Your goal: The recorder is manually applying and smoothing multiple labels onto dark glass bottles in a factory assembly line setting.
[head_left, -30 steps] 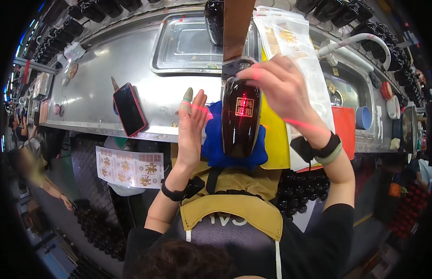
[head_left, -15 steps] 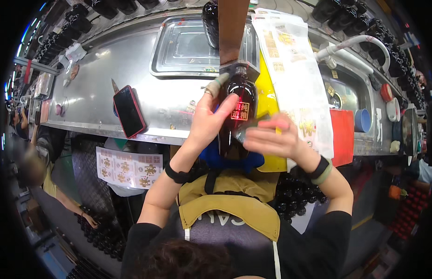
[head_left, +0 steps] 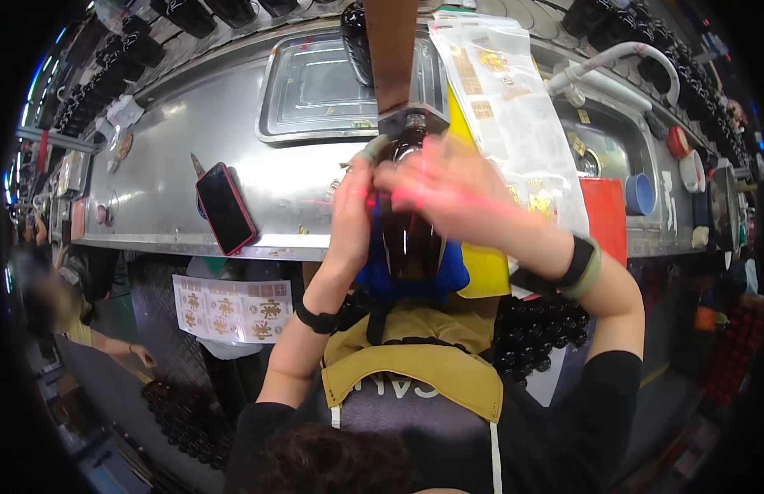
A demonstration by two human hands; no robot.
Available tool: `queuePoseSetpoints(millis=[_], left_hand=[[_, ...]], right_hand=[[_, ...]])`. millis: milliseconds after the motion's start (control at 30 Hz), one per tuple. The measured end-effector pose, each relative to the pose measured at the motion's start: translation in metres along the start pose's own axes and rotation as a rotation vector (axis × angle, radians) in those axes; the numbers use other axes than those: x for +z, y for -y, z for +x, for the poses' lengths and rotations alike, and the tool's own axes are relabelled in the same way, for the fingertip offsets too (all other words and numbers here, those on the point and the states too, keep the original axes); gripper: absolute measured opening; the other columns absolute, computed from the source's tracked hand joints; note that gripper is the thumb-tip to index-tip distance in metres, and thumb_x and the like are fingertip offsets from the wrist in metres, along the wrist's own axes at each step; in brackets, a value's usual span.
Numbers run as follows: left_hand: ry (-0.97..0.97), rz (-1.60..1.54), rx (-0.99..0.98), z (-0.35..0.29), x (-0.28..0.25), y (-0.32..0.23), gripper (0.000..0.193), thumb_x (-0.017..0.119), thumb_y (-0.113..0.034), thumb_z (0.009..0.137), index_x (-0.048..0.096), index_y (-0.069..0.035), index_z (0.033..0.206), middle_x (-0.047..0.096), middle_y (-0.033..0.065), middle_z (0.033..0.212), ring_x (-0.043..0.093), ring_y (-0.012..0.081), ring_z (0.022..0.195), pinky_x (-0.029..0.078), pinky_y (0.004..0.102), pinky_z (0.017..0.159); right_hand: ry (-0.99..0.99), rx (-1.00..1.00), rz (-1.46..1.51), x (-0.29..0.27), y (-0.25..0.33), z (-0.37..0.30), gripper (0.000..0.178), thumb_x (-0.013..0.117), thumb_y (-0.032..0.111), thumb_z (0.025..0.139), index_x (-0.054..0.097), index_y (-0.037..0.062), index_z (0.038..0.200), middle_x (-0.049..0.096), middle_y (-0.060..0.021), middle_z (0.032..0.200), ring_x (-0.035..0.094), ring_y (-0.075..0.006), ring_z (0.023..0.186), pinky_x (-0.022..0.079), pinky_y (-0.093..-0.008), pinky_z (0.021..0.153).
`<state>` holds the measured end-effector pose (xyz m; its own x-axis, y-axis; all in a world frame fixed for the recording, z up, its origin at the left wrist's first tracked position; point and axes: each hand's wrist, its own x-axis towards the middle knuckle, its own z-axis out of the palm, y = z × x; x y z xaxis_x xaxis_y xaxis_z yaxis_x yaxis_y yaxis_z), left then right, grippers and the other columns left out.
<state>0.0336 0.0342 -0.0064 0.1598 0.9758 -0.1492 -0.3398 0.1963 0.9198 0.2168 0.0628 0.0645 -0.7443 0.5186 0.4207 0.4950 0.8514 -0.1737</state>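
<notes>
A dark brown glass bottle lies on a blue padded cradle, its neck pointing away from me. My left hand lies along the bottle's left side near the shoulder, its fingers curving against the glass. Over the bottle's upper body reaches my right hand, smeared by motion. Its fingers stretch toward the left hand and cover the bottle's front. Whether the right hand holds anything is hidden. Red light lines fall across both hands. Beyond the neck stands a brown post.
On the steel counter lie a red-edged phone and a metal tray. White label sheets rest on a yellow board at right. A sink with a faucet and a blue cup stands farther right. Another label sheet hangs below the edge.
My right hand has moved up and left across the bottle and now covers its gold square label. My left thumb no longer shows on top of the bottle. The whole view has shifted slightly.
</notes>
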Motion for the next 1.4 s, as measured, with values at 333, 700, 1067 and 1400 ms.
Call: queuePoseSetpoints(millis=[333, 700, 1067, 1400], left_hand=[[-0.165, 0.218, 0.071, -0.044, -0.006, 0.007, 0.067, 0.021, -0.045, 0.113, 0.052, 0.007, 0.142, 0.061, 0.0173, 0.133, 0.059, 0.0237, 0.119, 0.044, 0.0383, 0.107], [-0.221, 0.733, 0.652, -0.064, 0.009, 0.014, 0.076, 0.065, -0.05, 0.097, 0.047, 0.003, 0.148, 0.05, 0.0227, 0.147, 0.051, 0.0334, 0.132, 0.039, 0.0444, 0.113], [-0.043, 0.896, 0.521, -0.075, -0.01, 0.015, 0.094, 0.095, -0.016, 0.066, 0.048, 0.005, 0.145, 0.058, 0.0212, 0.139, 0.057, 0.0378, 0.13, 0.046, 0.0445, 0.109], [0.043, 0.926, 0.436, -0.075, -0.019, 0.026, 0.099, 0.088, -0.016, 0.072, 0.036, 0.005, 0.154, 0.051, 0.0232, 0.149, 0.051, 0.0399, 0.136, 0.035, 0.0457, 0.119]], right_hand=[[-0.189, -0.301, 0.244, 0.008, 0.004, -0.036, 0.024, 0.069, 0.011, 0.083, 0.071, 0.0165, 0.106, 0.071, 0.0022, 0.097, 0.065, -0.012, 0.08, 0.05, -0.0302, 0.067], [-0.539, 0.231, 0.018, 0.019, -0.028, -0.063, 0.029, 0.077, -0.004, 0.075, 0.074, 0.0098, 0.1, 0.074, -0.0026, 0.097, 0.065, -0.023, 0.084, 0.048, -0.0351, 0.079], [-0.79, 0.408, 0.092, -0.027, -0.012, -0.062, 0.027, 0.079, -0.009, 0.079, 0.072, 0.0022, 0.103, 0.072, -0.009, 0.097, 0.068, -0.0202, 0.082, 0.054, -0.0309, 0.074], [-0.284, -0.157, 0.095, 0.013, 0.033, -0.054, 0.03, 0.071, 0.016, 0.074, 0.075, 0.0139, 0.104, 0.069, 0.0039, 0.101, 0.061, -0.0153, 0.085, 0.05, -0.0335, 0.079]])
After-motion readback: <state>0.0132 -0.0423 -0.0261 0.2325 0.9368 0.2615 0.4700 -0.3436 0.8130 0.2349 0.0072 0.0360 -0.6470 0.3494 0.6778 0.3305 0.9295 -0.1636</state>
